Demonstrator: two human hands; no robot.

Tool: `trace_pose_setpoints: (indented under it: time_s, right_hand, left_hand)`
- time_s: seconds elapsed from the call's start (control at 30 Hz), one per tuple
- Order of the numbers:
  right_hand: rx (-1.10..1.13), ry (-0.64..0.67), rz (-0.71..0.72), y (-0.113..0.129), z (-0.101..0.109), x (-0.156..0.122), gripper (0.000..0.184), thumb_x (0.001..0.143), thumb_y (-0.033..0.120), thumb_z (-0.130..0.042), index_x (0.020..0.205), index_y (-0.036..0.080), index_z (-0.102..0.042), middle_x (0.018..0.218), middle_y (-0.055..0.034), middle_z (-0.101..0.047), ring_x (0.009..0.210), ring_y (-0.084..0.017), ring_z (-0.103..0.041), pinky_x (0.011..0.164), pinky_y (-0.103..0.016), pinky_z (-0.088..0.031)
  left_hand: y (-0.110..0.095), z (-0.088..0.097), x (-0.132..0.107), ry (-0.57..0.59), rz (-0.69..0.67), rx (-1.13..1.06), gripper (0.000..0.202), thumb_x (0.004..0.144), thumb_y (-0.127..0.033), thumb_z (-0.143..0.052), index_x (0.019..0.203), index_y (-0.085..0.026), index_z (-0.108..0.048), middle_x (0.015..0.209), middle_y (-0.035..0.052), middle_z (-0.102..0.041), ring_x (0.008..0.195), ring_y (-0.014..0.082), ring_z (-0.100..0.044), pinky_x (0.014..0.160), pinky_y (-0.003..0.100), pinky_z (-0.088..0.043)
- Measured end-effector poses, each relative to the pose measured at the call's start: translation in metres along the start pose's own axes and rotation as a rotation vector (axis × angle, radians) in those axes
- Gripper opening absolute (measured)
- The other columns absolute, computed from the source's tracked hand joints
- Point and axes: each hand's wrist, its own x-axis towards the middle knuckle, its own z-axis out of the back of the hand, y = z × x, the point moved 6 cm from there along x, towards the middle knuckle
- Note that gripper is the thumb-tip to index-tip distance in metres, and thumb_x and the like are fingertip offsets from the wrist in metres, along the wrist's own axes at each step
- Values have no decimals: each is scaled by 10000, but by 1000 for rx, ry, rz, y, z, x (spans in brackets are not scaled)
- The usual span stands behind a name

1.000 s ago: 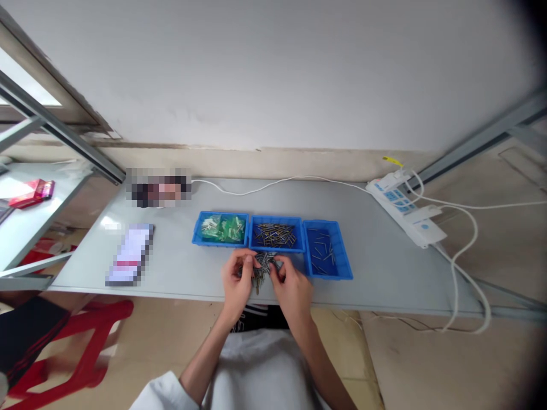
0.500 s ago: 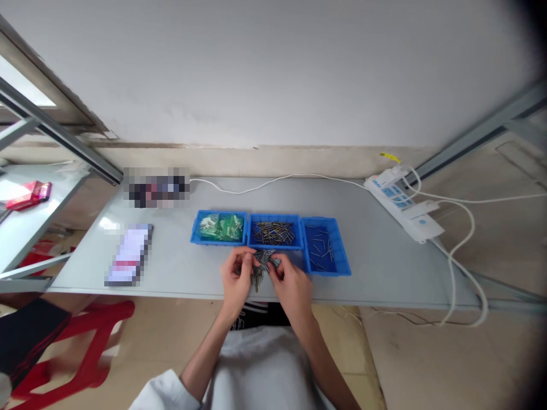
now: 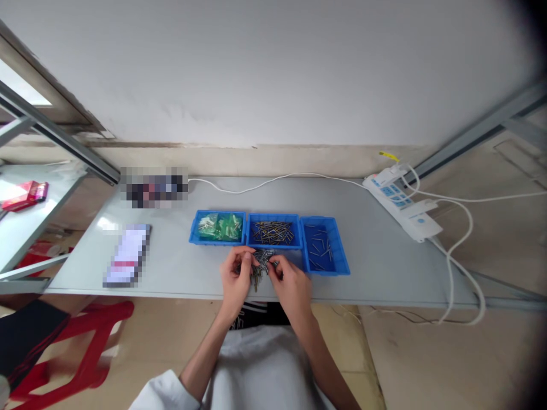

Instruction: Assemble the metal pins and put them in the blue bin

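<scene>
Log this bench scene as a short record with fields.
left hand: fingertips at the pile of pins on the table; grip too small to tell
right hand: fingertips at the same pile
left tray: green pieces
middle tray: many thin pins
right tray: a few thin pins
far right: power strip with white cables

**A:** What blocks the far side of the pile of pins (image 3: pixel 261 263)?
**B:** A row of three blue bins (image 3: pixel 247 229), wall against wall, just beyond it.
**A:** Where is the table (image 3: pixel 384 267) open?
**B:** Left, as far as the flat item (image 3: pixel 127 255). Right, as far as the power strip (image 3: pixel 404 208). Behind the bins, up to the white cable (image 3: pixel 273 181).
</scene>
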Motion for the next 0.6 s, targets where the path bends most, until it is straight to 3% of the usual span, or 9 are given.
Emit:
trace_pose_setpoints:
  time_s: [0.6]
  right_hand:
    - [288,3,-41,3,5,5,228,1063,383,-559,945,231,-683,715,15,-703,578,-148,-641,601,-245,-450]
  left_hand:
    - [-3,-1,1,-4,13,-6,354,1043,-543,-660,995,-201,-740,719,11,-712,587,135,-603,605,240,-494]
